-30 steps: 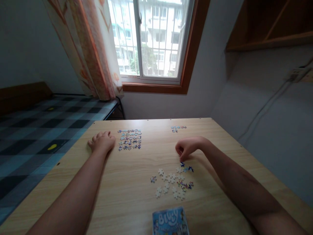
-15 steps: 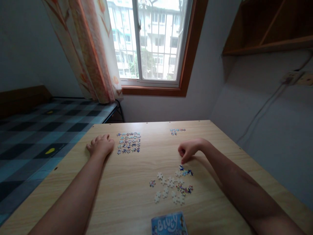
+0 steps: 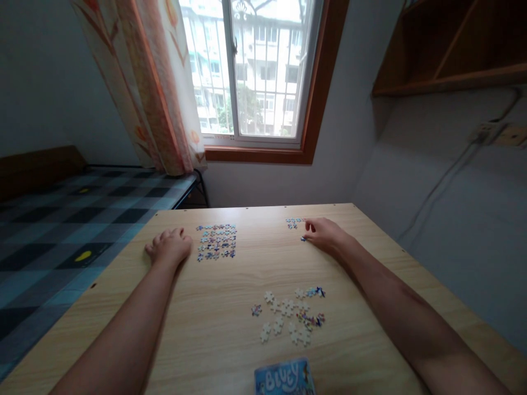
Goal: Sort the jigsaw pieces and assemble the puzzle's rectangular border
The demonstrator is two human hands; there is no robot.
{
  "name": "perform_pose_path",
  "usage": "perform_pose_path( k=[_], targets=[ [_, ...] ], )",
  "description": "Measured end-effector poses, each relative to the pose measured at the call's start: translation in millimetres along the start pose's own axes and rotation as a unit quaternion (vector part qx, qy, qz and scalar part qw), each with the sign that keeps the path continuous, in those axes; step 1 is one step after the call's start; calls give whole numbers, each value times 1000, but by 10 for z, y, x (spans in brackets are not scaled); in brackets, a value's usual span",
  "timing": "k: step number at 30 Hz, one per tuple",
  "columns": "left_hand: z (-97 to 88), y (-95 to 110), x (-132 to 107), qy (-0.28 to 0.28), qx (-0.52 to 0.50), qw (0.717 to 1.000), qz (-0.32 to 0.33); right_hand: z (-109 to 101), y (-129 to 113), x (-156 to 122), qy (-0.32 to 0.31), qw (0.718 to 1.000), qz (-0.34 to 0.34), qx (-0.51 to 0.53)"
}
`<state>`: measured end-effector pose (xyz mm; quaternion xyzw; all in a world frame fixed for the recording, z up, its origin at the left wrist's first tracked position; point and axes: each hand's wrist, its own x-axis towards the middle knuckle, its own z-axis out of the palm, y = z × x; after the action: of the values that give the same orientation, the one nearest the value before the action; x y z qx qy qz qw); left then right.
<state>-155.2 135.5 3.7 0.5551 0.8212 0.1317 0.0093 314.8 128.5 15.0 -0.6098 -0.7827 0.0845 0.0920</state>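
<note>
My right hand is over the far right of the table, its thumb and fingers pinching a small blue jigsaw piece. Just beyond it lies a short group of jigsaw pieces, partly covered by my fingers. My left hand rests palm down at the table's left side, fingers loosely spread and holding nothing. Beside it, to the right, several rows of jigsaw pieces form a block with small gaps. Nearer to me is a loose pile of pieces, many with pale backs up and some with coloured faces up.
A blue box marked Bluey lies at the table's near edge. The wooden table ends before a wall and window. A bed with a checked cover stands to the left, and a wall shelf hangs at upper right.
My right hand has moved away from the loose pile to the far group of pieces, carrying a blue jigsaw piece picked from the pile's far edge. My left hand stays put.
</note>
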Motion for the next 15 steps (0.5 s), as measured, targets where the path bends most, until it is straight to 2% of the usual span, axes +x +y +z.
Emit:
perform_pose_path(
  k=[3, 8, 15],
  targets=[
    [-8, 17, -8, 11, 20, 999, -25, 62, 108, 41, 82, 996, 18, 6],
    [4, 25, -6, 10, 29, 999, -23, 73, 197, 59, 82, 996, -6, 13],
    [38, -3, 15, 29, 25, 999, -21, 189, 163, 92, 90, 996, -3, -27]
  ],
)
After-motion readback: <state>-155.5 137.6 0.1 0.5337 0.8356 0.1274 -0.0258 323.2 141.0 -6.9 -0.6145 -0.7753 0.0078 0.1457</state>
